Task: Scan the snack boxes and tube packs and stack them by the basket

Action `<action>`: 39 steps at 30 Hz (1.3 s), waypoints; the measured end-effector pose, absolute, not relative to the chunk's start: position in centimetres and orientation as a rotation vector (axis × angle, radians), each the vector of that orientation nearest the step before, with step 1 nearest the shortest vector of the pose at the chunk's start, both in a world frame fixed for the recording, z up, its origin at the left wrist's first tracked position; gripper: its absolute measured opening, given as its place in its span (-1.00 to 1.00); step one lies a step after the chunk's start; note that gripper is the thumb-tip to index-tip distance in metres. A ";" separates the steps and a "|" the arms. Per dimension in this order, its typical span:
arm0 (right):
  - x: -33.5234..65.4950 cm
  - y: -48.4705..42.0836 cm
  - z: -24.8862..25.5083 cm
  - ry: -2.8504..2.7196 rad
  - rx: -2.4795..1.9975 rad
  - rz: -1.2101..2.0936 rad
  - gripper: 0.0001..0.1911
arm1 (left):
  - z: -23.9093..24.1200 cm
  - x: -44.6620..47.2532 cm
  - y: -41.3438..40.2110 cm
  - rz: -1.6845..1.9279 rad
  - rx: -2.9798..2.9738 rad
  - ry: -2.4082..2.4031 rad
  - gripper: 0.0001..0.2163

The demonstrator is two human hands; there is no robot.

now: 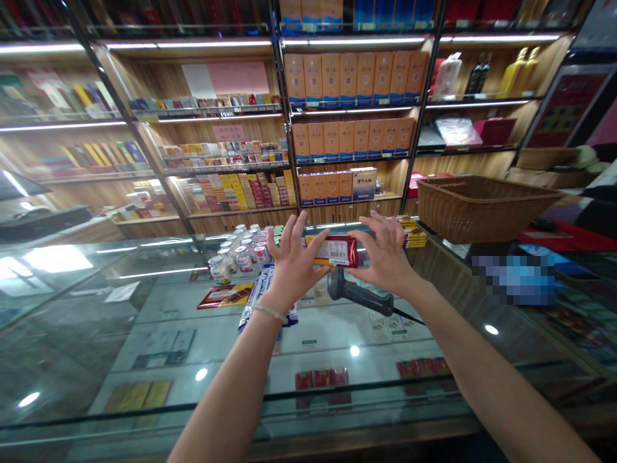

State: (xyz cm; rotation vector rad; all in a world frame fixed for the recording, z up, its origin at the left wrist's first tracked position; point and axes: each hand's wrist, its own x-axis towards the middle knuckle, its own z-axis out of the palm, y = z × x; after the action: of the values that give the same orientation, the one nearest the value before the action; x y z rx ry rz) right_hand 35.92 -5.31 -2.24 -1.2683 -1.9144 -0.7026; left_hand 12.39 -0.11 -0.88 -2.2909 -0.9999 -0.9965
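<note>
Both my hands hold a small red pack (337, 251) with a white barcode label, lifted above the glass counter (144, 321). My left hand (292, 263) grips its left end, thumb underneath and fingers raised. My right hand (385, 254) pinches its right end. Just below the pack lies a dark grey barcode scanner (359, 294) on the glass, its cable trailing right. A blue and white wrapped strip (258, 296) lies under my left wrist.
Several small bottles (236, 257) stand on the counter behind my left hand. A wicker basket (477, 206) sits at the right, with stacked yellow packs (414, 233) beside it. Shelves of orange boxes (351, 80) fill the back wall. Red packs (322, 379) lie inside the case.
</note>
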 end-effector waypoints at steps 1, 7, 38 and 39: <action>35.8 -5.3 -2.2 -1.921 -1.271 -0.688 -0.31 | -0.9 12.4 -0.1 -0.989 -2.296 -0.993 -0.21; 35.1 -5.7 -2.1 -1.963 -1.227 -0.652 -0.30 | -1.2 12.7 0.1 -0.995 -2.299 -0.972 -0.38; 35.3 -4.1 -4.1 -1.934 -1.346 -0.441 -0.29 | -1.6 13.6 -0.9 -1.094 -2.634 -0.905 -0.33; 35.3 -4.1 -4.2 -1.931 -1.345 -0.447 -0.31 | -1.7 13.6 -0.9 -1.093 -2.629 -0.903 -0.33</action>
State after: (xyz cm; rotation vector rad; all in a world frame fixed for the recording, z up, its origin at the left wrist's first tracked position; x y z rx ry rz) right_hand 35.34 -4.10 -4.18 -1.3454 -1.9313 -0.4472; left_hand 13.58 -0.88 -1.67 -2.6291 -0.9033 -1.0928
